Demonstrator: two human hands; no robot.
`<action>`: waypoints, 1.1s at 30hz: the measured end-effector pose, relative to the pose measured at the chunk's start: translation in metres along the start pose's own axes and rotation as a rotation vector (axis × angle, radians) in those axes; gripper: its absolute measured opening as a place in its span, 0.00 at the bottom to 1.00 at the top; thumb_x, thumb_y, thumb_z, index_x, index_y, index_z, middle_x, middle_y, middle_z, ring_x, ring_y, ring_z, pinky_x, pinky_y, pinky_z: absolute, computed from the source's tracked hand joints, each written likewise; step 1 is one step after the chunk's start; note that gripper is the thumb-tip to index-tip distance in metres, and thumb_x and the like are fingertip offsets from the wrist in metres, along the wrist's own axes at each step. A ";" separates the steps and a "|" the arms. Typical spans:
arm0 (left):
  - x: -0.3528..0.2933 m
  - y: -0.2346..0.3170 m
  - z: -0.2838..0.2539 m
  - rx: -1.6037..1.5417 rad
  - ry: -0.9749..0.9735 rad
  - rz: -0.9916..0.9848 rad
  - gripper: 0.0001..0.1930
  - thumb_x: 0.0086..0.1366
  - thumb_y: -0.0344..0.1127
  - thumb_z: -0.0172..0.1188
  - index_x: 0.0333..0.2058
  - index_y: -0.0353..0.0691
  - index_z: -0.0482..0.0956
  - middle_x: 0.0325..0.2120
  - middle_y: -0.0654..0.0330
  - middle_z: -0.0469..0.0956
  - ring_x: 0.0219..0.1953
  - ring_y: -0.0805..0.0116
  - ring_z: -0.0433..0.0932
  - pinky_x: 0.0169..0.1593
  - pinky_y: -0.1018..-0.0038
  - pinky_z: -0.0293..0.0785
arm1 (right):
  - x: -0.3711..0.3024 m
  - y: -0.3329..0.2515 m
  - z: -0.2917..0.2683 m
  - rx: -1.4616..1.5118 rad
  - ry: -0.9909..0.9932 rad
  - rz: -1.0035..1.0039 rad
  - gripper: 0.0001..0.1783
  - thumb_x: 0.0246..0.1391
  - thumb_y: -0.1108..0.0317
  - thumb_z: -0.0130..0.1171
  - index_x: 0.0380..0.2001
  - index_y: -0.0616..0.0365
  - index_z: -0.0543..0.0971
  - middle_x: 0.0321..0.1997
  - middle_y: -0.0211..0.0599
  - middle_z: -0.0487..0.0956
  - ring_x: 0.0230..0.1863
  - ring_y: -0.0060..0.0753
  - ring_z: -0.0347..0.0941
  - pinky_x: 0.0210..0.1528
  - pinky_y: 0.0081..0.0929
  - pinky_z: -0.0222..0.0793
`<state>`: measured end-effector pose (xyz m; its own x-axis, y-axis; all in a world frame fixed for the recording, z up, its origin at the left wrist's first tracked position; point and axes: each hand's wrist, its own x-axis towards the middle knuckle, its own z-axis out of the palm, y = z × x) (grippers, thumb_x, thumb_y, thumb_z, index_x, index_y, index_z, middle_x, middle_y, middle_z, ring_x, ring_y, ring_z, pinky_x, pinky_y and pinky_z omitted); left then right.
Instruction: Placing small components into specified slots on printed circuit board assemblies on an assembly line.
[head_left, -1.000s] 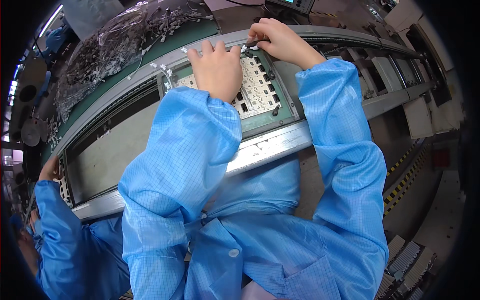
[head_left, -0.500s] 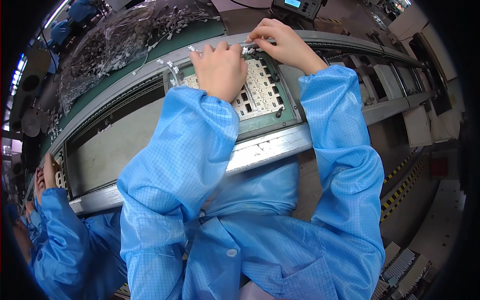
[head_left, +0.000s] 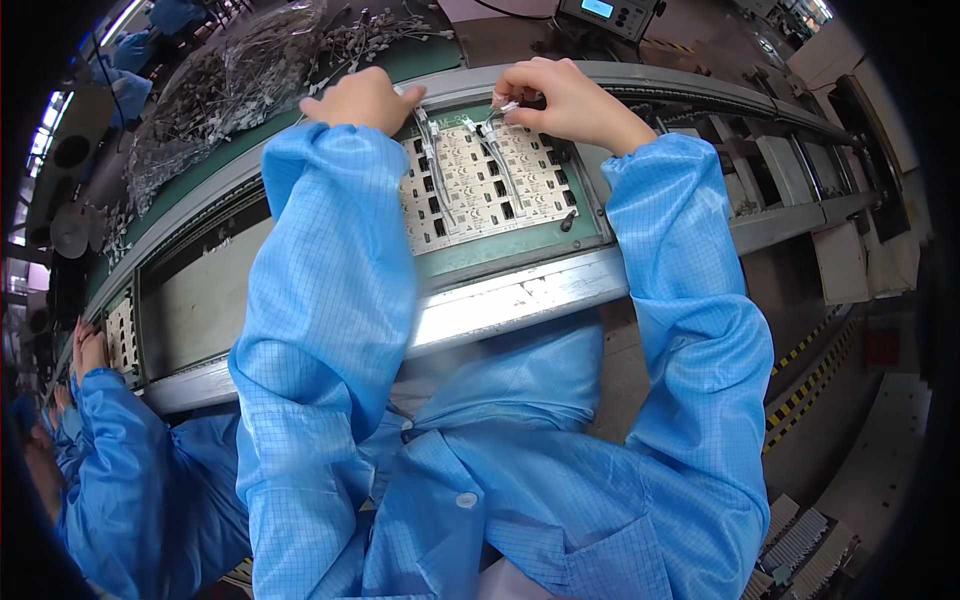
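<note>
A panel of white circuit boards (head_left: 545, 185) with rows of dark square parts lies on a green carrier (head_left: 455, 262) in the conveyor frame. Two short white cables (head_left: 507, 178) with small connectors lie across it. My right hand (head_left: 572, 102) is at the panel's far right edge, thumb and fingers pinching a small white connector (head_left: 508, 106). My left hand (head_left: 360, 100) is over the far rail, left of the panel. Its thumb points right and a finger reaches left, apart from each other; the other fingertips are hidden behind the hand.
Beyond the rail, a heap of white-ended cables and clear plastic (head_left: 230, 95) covers a green surface. A device with a lit screen (head_left: 600, 12) stands at the back. A co-worker's hand (head_left: 90, 348) is by another panel (head_left: 122, 335) at far left. The metal front rail (head_left: 520, 295) runs before me.
My left hand has moved left off the panel, uncovering boards and cables. My right hand stays near the far edge, where its white connector now shows more plainly. The panel sits slightly farther right.
</note>
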<state>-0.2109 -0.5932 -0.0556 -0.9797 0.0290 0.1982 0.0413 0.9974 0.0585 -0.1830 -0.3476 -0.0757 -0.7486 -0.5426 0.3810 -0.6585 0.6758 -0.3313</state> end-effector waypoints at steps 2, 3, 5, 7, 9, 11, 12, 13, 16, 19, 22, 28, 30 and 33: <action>-0.002 0.005 0.011 0.000 0.026 0.017 0.18 0.62 0.52 0.65 0.46 0.52 0.86 0.40 0.58 0.87 0.46 0.56 0.85 0.56 0.47 0.62 | 0.001 0.008 0.005 -0.077 0.049 -0.070 0.08 0.55 0.68 0.67 0.38 0.55 0.83 0.35 0.36 0.76 0.39 0.36 0.75 0.43 0.33 0.73; 0.002 0.006 0.014 -0.003 0.024 0.014 0.18 0.62 0.52 0.65 0.46 0.52 0.86 0.40 0.58 0.87 0.46 0.56 0.85 0.56 0.47 0.62 | 0.001 0.013 0.006 -0.154 0.100 -0.140 0.07 0.55 0.70 0.66 0.38 0.55 0.83 0.36 0.35 0.76 0.39 0.36 0.76 0.43 0.34 0.73; 0.008 0.009 0.016 -0.057 -0.033 0.063 0.23 0.62 0.56 0.63 0.53 0.55 0.82 0.47 0.60 0.85 0.54 0.58 0.81 0.61 0.41 0.57 | 0.003 0.010 0.008 -0.160 0.163 -0.198 0.06 0.56 0.73 0.65 0.39 0.56 0.83 0.37 0.35 0.76 0.39 0.36 0.77 0.42 0.34 0.74; 0.005 0.012 0.022 -0.103 0.001 0.089 0.20 0.62 0.51 0.64 0.52 0.57 0.83 0.46 0.61 0.85 0.53 0.58 0.81 0.59 0.44 0.58 | 0.005 0.005 0.007 -0.167 0.227 -0.256 0.07 0.57 0.75 0.63 0.39 0.56 0.83 0.38 0.34 0.77 0.39 0.36 0.77 0.42 0.34 0.74; 0.003 0.013 0.023 -0.177 0.047 0.147 0.17 0.63 0.48 0.63 0.50 0.58 0.84 0.44 0.61 0.85 0.50 0.59 0.82 0.55 0.49 0.59 | 0.005 -0.003 0.004 0.017 0.125 -0.093 0.07 0.58 0.77 0.61 0.39 0.58 0.83 0.39 0.34 0.77 0.40 0.35 0.78 0.41 0.32 0.75; 0.003 0.014 0.024 -0.231 0.013 0.167 0.16 0.63 0.46 0.63 0.49 0.58 0.85 0.43 0.62 0.85 0.49 0.60 0.82 0.54 0.51 0.60 | 0.005 -0.004 0.006 0.009 0.123 -0.083 0.07 0.58 0.77 0.61 0.40 0.58 0.84 0.40 0.34 0.77 0.40 0.35 0.78 0.41 0.31 0.75; 0.003 0.014 0.025 -0.282 -0.020 0.187 0.15 0.63 0.45 0.63 0.48 0.58 0.86 0.41 0.62 0.85 0.47 0.61 0.82 0.53 0.53 0.61 | 0.005 -0.004 0.007 0.001 0.124 -0.074 0.08 0.59 0.78 0.60 0.40 0.58 0.84 0.40 0.34 0.77 0.40 0.34 0.78 0.41 0.29 0.75; 0.002 0.016 0.024 -0.283 -0.023 0.186 0.15 0.63 0.45 0.63 0.48 0.58 0.86 0.41 0.62 0.85 0.47 0.61 0.82 0.53 0.53 0.61 | 0.005 -0.004 0.007 0.002 0.121 -0.073 0.08 0.59 0.78 0.60 0.40 0.58 0.84 0.40 0.34 0.77 0.40 0.34 0.78 0.41 0.29 0.75; -0.002 0.021 0.022 -0.286 0.002 0.243 0.13 0.62 0.42 0.64 0.46 0.61 0.87 0.43 0.65 0.84 0.50 0.64 0.81 0.55 0.51 0.61 | 0.006 -0.003 0.007 0.043 0.150 -0.107 0.10 0.58 0.77 0.60 0.42 0.57 0.84 0.41 0.33 0.77 0.40 0.32 0.78 0.42 0.28 0.75; -0.008 0.023 0.023 -0.391 0.057 0.341 0.13 0.63 0.38 0.62 0.46 0.57 0.88 0.43 0.64 0.84 0.49 0.62 0.81 0.55 0.53 0.62 | 0.007 -0.006 0.008 0.069 0.181 -0.129 0.10 0.57 0.76 0.61 0.43 0.57 0.85 0.42 0.32 0.78 0.40 0.30 0.78 0.43 0.27 0.75; -0.014 0.027 0.032 -0.493 0.083 0.453 0.13 0.63 0.35 0.60 0.44 0.53 0.87 0.41 0.61 0.84 0.48 0.60 0.81 0.54 0.55 0.64 | 0.008 -0.008 0.007 0.150 0.156 -0.041 0.10 0.57 0.74 0.63 0.42 0.58 0.84 0.41 0.32 0.79 0.40 0.28 0.78 0.44 0.26 0.75; -0.016 0.025 0.041 -0.559 0.101 0.512 0.10 0.63 0.33 0.59 0.41 0.48 0.85 0.33 0.59 0.86 0.42 0.54 0.82 0.55 0.55 0.66 | 0.010 -0.002 0.016 0.155 0.154 -0.086 0.08 0.59 0.72 0.63 0.41 0.60 0.83 0.41 0.34 0.81 0.40 0.30 0.79 0.45 0.29 0.76; -0.020 0.020 0.046 -0.625 0.135 0.506 0.10 0.64 0.33 0.59 0.42 0.48 0.85 0.34 0.58 0.86 0.42 0.52 0.83 0.55 0.54 0.67 | 0.012 -0.002 0.021 0.131 0.168 -0.104 0.08 0.59 0.72 0.64 0.41 0.61 0.82 0.41 0.36 0.82 0.40 0.33 0.80 0.45 0.30 0.77; -0.025 0.015 0.046 -0.672 0.143 0.463 0.10 0.65 0.34 0.58 0.43 0.48 0.85 0.37 0.57 0.87 0.43 0.52 0.83 0.53 0.54 0.68 | 0.014 -0.006 0.026 0.123 0.205 -0.110 0.09 0.59 0.72 0.64 0.42 0.60 0.82 0.40 0.37 0.82 0.40 0.35 0.80 0.44 0.30 0.77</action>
<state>-0.1952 -0.5759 -0.1044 -0.8021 0.3733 0.4661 0.5875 0.6333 0.5038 -0.1919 -0.3724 -0.0910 -0.6487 -0.4887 0.5834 -0.7490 0.5457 -0.3757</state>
